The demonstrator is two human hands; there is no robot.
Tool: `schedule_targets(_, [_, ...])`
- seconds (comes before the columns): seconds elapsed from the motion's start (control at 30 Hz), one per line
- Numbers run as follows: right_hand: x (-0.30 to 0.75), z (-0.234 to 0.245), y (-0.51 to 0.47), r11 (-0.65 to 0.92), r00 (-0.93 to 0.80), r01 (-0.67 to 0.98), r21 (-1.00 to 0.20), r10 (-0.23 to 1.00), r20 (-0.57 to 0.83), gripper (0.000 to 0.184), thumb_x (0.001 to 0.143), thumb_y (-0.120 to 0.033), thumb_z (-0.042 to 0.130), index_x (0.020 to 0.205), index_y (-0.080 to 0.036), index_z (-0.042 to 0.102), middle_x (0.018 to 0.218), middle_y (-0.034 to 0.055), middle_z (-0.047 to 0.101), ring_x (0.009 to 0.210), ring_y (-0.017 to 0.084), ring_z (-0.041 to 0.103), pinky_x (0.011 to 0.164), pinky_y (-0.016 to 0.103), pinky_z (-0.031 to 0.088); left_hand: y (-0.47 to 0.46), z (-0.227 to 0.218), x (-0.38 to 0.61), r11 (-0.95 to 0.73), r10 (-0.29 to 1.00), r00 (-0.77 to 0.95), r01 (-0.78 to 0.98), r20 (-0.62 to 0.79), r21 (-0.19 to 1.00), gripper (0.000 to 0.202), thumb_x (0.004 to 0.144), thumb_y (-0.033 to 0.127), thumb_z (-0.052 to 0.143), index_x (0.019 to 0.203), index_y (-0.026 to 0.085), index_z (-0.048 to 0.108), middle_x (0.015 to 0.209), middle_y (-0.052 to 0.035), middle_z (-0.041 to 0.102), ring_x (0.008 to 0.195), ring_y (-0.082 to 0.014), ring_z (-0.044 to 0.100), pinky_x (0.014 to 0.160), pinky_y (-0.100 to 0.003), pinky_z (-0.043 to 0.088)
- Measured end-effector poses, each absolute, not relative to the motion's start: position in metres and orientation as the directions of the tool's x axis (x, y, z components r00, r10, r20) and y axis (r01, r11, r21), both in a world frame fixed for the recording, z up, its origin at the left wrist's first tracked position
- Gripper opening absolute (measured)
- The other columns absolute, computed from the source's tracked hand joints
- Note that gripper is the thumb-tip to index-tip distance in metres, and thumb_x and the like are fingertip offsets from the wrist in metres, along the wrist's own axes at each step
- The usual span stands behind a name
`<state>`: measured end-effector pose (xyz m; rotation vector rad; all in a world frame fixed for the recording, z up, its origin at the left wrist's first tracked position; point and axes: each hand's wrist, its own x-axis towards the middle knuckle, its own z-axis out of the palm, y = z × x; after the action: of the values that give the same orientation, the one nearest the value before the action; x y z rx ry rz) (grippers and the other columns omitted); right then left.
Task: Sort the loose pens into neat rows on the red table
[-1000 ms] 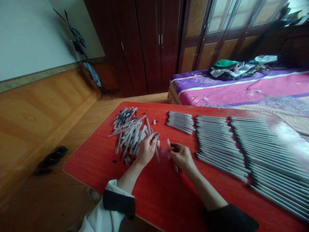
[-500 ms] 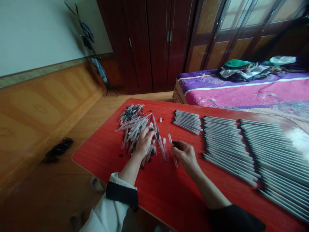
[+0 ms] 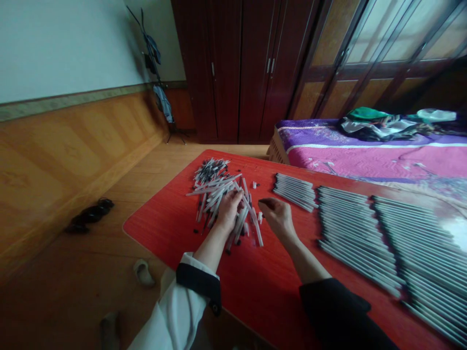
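My left hand (image 3: 229, 208) is closed at the right side of a loose pile of clear pen barrels (image 3: 215, 197), with thumb and fingers pinched around a clear pen barrel (image 3: 245, 198) that slants down to the right. Just across from it, my right hand (image 3: 278, 215) hovers over the table with thumb and forefinger pressed together. Whatever sits between those fingertips is too small to make out. Between the hands lie more barrels and a small white cap-like piece (image 3: 260, 218). Small black plugs (image 3: 238, 241) are scattered below the pile.
On the red table (image 3: 255, 287), rows of barrels with black ends lie side by side: a short row (image 3: 295, 191), a longer row (image 3: 357, 233) and another (image 3: 423, 253) at right. Thin dark pieces (image 3: 211, 169) are heaped behind. A bed (image 3: 365, 160) stands beyond.
The clear barrel has left my right hand, which is now pinched and raised nearer the pile. A clear barrel now shows in my left hand. The whole view has shifted slightly.
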<state>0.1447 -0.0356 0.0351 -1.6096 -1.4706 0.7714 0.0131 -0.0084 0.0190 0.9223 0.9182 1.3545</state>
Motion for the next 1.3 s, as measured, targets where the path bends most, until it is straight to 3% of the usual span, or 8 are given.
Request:
schedule_targets(0.07, [0.140, 0.034, -0.029, -0.061, 0.115, 0.741, -0.669, 0.993, 0.037, 0.027, 0.072, -0.031, 0.050, 0.081, -0.016, 0.070, 0.076, 0.0088, 0.069, 0.074, 0.021, 0.064, 0.062, 0.026, 0.045, -0.002, 0.019, 0.009, 0.012, 0.999, -0.038, -0.416, -0.030, 0.909, 0.035, 0.066, 0.047, 0.064, 0.066, 0.015, 0.050, 0.050, 0.0068, 0.047, 0.039, -0.0036, 0.039, 0.038, -0.016, 0.024])
schedule_targets(0.17, [0.129, 0.032, -0.024, -0.086, 0.075, 0.912, -0.402, 0.996, -0.042, 0.026, 0.074, -0.034, 0.051, 0.084, -0.019, 0.070, 0.082, 0.0112, 0.070, 0.083, 0.024, 0.064, 0.067, 0.029, 0.045, 0.001, 0.020, 0.006, 0.017, 0.998, -0.044, -0.457, -0.042, 0.890, 0.033, 0.065, 0.046, 0.064, 0.066, 0.015, 0.050, 0.050, 0.0062, 0.049, 0.038, -0.0039, 0.039, 0.035, -0.017, 0.022])
schedule_targets(0.37, [0.116, 0.031, -0.021, -0.060, 0.044, 0.970, -0.235, 0.996, -0.076, 0.035, 0.078, -0.041, 0.047, 0.088, -0.015, 0.068, 0.089, 0.0166, 0.068, 0.089, 0.028, 0.063, 0.069, 0.033, 0.046, -0.001, 0.023, 0.007, 0.020, 0.999, -0.035, -0.439, -0.039, 0.898, 0.032, 0.065, 0.043, 0.063, 0.062, 0.016, 0.045, 0.046, 0.0075, 0.045, 0.035, -0.0032, 0.037, 0.034, -0.016, 0.023])
schedule_targets(0.57, [0.122, 0.029, -0.021, -0.182, 0.153, 0.933, -0.311, 0.982, -0.114, 0.035, 0.072, -0.044, 0.051, 0.081, -0.016, 0.070, 0.086, 0.0155, 0.069, 0.086, 0.027, 0.064, 0.067, 0.032, 0.046, 0.001, 0.020, 0.007, 0.056, 0.997, -0.020, -0.434, -0.072, 0.899, 0.031, 0.064, 0.043, 0.064, 0.066, 0.016, 0.049, 0.047, 0.0068, 0.048, 0.035, -0.0036, 0.038, 0.034, -0.016, 0.023])
schedule_targets(0.73, [0.147, 0.041, -0.021, -0.209, 0.141, 0.854, -0.477, 0.974, -0.175, 0.024, 0.070, -0.031, 0.050, 0.075, -0.016, 0.069, 0.063, 0.0071, 0.068, 0.060, 0.017, 0.063, 0.053, 0.023, 0.042, 0.001, 0.018, 0.008, -0.022, 1.000, -0.008, -0.318, 0.020, 0.948, 0.029, 0.068, 0.042, 0.062, 0.064, 0.016, 0.051, 0.046, 0.0073, 0.045, 0.038, -0.0042, 0.037, 0.039, -0.017, 0.026])
schedule_targets(0.93, [0.189, 0.092, -0.038, -0.002, 0.068, 0.882, -0.471, 0.990, 0.123, 0.019, 0.068, -0.027, 0.052, 0.068, -0.017, 0.069, 0.061, 0.0043, 0.066, 0.058, 0.016, 0.060, 0.051, 0.024, 0.039, -0.015, 0.028, 0.015, -0.259, 0.964, 0.060, -0.002, 0.259, 0.966, 0.023, 0.077, 0.036, 0.056, 0.076, 0.014, 0.062, 0.062, 0.0026, 0.054, 0.056, -0.0085, 0.047, 0.053, -0.018, 0.036])
schedule_targets(1.13, [0.221, 0.128, -0.063, 0.172, 0.020, 0.697, -0.696, 0.966, 0.259, 0.020, 0.068, -0.028, 0.055, 0.073, -0.017, 0.070, 0.062, 0.0034, 0.068, 0.055, 0.016, 0.060, 0.049, 0.025, 0.044, -0.026, 0.025, 0.024, -0.529, 0.848, 0.203, 0.388, 0.490, 0.755, 0.018, 0.083, 0.024, 0.050, 0.086, 0.018, 0.066, 0.075, -0.0030, 0.059, 0.073, -0.0140, 0.053, 0.068, -0.024, 0.043])
schedule_targets(1.3, [0.243, 0.145, -0.073, 0.205, 0.083, 0.632, -0.748, 0.941, 0.328, 0.017, 0.068, -0.031, 0.059, 0.070, -0.019, 0.070, 0.052, 0.0016, 0.063, 0.042, 0.012, 0.053, 0.039, 0.022, 0.040, -0.027, 0.016, 0.029, -0.634, 0.768, 0.260, 0.444, 0.586, 0.634, 0.025, 0.087, 0.020, 0.046, 0.105, 0.022, 0.062, 0.087, -0.0053, 0.061, 0.082, -0.0148, 0.057, 0.074, -0.026, 0.047])
